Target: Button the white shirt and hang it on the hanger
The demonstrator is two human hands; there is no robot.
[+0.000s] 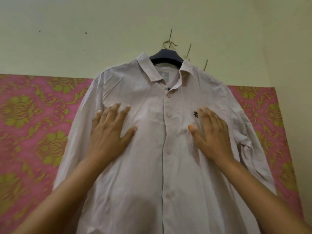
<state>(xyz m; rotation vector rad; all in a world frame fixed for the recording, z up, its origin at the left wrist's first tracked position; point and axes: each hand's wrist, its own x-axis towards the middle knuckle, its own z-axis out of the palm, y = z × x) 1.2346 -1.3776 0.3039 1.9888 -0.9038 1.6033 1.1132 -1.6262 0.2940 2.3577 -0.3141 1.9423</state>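
Observation:
The white shirt [152,166] hangs on a dark hanger [166,56], which hangs from a wall hook [168,43]. Its front placket is buttoned down the middle, with the collar open at the top. A small dark logo [195,114] sits on the chest. My left hand [110,132] lies flat with spread fingers on the shirt's left chest. My right hand [211,132] lies flat on the right chest, just beside the logo. Both palms press the fabric against the wall.
A pink panel with gold floral pattern [33,132] stands behind the shirt on both sides. Pale wall [84,22] above carries two more hooks [189,51] to the right of the hanger.

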